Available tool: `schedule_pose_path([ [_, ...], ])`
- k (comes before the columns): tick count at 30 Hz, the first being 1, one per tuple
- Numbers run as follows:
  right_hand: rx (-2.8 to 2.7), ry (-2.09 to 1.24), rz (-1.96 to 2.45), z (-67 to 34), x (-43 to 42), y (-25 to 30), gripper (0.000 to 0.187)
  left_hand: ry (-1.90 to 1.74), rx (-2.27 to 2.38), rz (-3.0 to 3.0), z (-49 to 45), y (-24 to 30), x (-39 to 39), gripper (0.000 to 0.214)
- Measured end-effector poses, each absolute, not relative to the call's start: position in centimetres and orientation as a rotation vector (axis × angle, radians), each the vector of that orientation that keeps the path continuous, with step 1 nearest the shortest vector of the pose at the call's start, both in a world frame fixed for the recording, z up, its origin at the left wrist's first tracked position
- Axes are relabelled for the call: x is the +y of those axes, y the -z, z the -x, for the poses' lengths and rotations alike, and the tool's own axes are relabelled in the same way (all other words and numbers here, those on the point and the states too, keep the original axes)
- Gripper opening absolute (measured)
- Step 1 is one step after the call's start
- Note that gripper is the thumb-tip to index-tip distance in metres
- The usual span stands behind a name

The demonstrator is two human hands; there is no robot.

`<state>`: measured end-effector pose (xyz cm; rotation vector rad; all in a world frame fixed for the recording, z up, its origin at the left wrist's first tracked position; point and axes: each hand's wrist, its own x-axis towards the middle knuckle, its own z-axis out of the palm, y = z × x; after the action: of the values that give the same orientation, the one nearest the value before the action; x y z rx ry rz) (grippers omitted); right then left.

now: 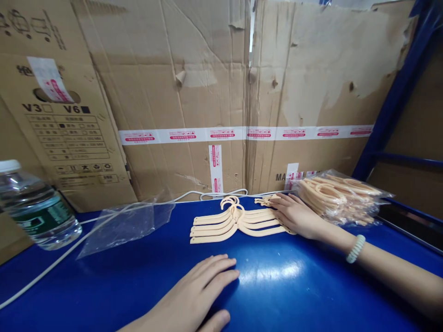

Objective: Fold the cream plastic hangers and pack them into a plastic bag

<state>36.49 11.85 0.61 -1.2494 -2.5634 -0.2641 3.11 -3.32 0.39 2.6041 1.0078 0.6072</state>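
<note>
Several cream-coloured clothes hangers [214, 230] lie overlapped on the blue table, hooks pointing away from me. My right hand [297, 216] rests palm down over their right ends, fingers stretched out. Its fingertips reach a small group of cream pieces [265, 201] beside the hooks; the hand partly covers these, and their kind is unclear. In front of the hangers, my left hand [204, 286] hovers over or lies on the table with its fingers apart, holding nothing. A clear plastic bag [328, 193] packed with more cream hangers sits just beyond my right hand.
A water bottle [38, 207] stands at the left. Near it lie a clear plastic sheet [128, 226] and a white cable [44, 276] crossing the table [294, 295]. Taped cardboard [183, 101] walls the back; a blue metal frame [391, 101] and a dark flat object [411, 226] are right.
</note>
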Motion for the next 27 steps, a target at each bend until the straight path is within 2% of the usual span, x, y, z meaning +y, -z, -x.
schedule_pose_path([
  [5,-2.459,0.325,1.197,-37.1,12.2,-0.8,0.04,-0.646,1.018,-2.598,-3.1,-0.6,-3.5,0.047],
  [10,-2.268,0.319,1.052,-36.2,9.8,-3.4,0.041,-0.733,1.02,-2.443,-3.5,-1.5,-3.8,0.043],
  [12,-2.123,0.114,0.899,-34.8,7.7,-4.4,0.036,-0.755,1.034,-2.326,-3.7,-1.9,-4.0,0.041],
  [15,-2.017,-0.434,0.813,-32.4,4.4,-4.6,0.029,-0.736,1.046,-2.186,-3.8,-2.3,-4.4,0.046],
  [18,-1.972,-1.04,0.732,-30.3,1.7,-3.6,0.034,-0.658,0.994,-2.115,-3.8,-2.4,-4.7,0.057],
  [20,-1.953,-1.311,0.637,-29.3,0.3,-3.0,0.036,-0.669,0.926,-2.078,-3.8,-2.3,-4.7,0.066],
  [23,-2.016,-1.456,0.526,-28.5,-1.2,-2.6,0.037,-0.776,0.866,-1.962,-3.9,-1.6,-4.5,0.069],
  [25,-2.1,-1.44,0.492,-28.4,-1.9,-2.5,0.047,-0.859,0.887,-1.837,-4.1,-1.1,-4.1,0.053],
  [27,-2.184,-1.312,0.525,-28.6,-1.9,-2.2,0.051,-0.948,0.949,-1.686,-4.4,-0.7,-3.7,0.026],
])
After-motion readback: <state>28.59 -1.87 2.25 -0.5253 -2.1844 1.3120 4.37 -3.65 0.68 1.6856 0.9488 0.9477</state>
